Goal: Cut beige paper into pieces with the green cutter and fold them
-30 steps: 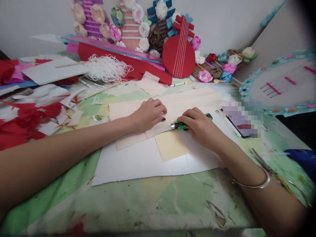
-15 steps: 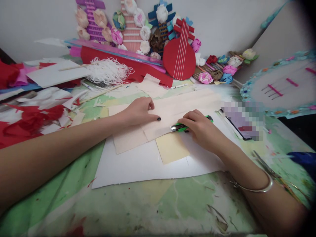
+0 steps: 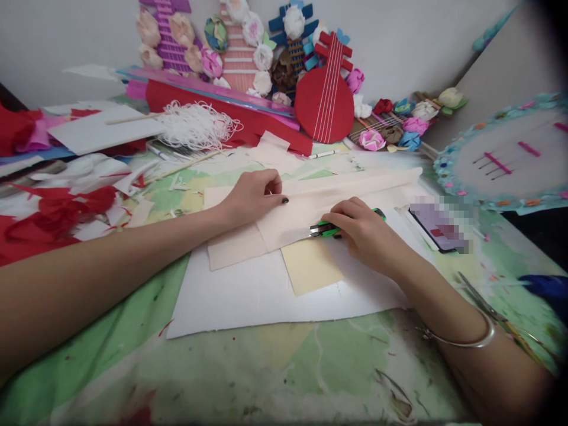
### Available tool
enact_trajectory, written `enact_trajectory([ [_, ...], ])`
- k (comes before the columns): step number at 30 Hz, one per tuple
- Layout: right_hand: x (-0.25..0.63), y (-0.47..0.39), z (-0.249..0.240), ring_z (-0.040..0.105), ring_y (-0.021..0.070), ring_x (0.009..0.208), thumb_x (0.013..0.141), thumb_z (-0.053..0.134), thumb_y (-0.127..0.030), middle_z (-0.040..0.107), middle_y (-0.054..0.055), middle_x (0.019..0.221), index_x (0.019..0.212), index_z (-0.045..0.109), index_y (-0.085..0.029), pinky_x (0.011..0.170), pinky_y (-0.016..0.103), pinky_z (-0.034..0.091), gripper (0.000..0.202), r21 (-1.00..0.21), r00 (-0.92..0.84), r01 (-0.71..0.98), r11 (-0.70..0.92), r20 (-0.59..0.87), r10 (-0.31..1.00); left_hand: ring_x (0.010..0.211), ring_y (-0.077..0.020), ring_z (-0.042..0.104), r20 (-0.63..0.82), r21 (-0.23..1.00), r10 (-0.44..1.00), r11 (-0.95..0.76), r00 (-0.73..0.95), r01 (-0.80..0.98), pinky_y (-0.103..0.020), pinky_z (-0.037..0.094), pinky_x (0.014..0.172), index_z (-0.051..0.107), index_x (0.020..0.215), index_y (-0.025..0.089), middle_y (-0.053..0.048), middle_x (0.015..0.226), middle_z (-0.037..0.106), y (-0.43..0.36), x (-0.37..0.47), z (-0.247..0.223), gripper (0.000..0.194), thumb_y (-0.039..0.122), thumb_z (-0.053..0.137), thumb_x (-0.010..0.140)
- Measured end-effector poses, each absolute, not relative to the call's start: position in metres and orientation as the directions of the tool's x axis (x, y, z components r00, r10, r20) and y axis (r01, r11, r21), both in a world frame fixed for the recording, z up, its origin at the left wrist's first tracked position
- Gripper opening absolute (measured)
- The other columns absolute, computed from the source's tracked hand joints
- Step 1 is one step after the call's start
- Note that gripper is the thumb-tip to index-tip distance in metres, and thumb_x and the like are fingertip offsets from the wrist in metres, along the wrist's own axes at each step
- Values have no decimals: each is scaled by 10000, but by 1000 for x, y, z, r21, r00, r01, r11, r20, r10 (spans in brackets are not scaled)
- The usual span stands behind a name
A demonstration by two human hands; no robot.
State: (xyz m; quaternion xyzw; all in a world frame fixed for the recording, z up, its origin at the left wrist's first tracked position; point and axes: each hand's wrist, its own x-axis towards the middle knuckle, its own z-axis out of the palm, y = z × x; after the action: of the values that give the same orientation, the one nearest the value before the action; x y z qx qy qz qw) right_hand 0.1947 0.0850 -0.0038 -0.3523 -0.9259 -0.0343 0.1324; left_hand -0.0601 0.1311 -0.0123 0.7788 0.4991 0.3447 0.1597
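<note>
Cream paper [image 3: 288,222] lies in overlapping layers over a white board [image 3: 248,296], with its far part folded over in a long strip. My left hand [image 3: 257,192] is on the paper's far left part, thumb and forefinger closed at the fold. My right hand [image 3: 355,228] grips a green and black utility knife [image 3: 328,229]; its blade points left at the near edge of the cream paper. A pale yellow piece [image 3: 310,266] sticks out from under that edge.
Scissors [image 3: 481,299] and a phone [image 3: 439,228] lie to the right. White string [image 3: 197,125], red scraps [image 3: 75,207] and a red paper instrument [image 3: 323,106] are behind and left. A flower-edged panel [image 3: 510,154] stands at the right.
The cream paper's far part has lifted and folded toward me. My left thumb and forefinger have come closer together. My right hand and the knife have hardly moved.
</note>
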Motion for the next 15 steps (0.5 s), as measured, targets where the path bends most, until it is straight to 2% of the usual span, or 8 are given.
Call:
enact_trajectory([
  [8,193,84,-4,521,265,950,797,408,35,624,150,995,1093,657,-117,754,370,464,416,-62,-721,635,770,313,619,624,-110,502,412,718,892,-445,189,535,-257,407,604,591,704,161,12,708,616,132,-60,-16,151,263,704,712],
  [12,192,84,-4,524,259,950,802,417,27,625,140,983,1076,667,-146,750,361,464,410,-69,-723,630,774,310,617,637,-124,519,393,698,892,-448,224,559,-263,416,608,600,701,166,7,704,625,131,-58,-17,145,281,686,716],
  [15,193,83,-3,526,260,935,809,416,19,623,147,975,1057,678,-135,737,364,463,393,-60,-729,627,777,308,612,661,-137,538,399,630,875,-479,274,612,-271,413,624,588,701,168,-2,718,628,132,-58,-20,122,254,672,723],
])
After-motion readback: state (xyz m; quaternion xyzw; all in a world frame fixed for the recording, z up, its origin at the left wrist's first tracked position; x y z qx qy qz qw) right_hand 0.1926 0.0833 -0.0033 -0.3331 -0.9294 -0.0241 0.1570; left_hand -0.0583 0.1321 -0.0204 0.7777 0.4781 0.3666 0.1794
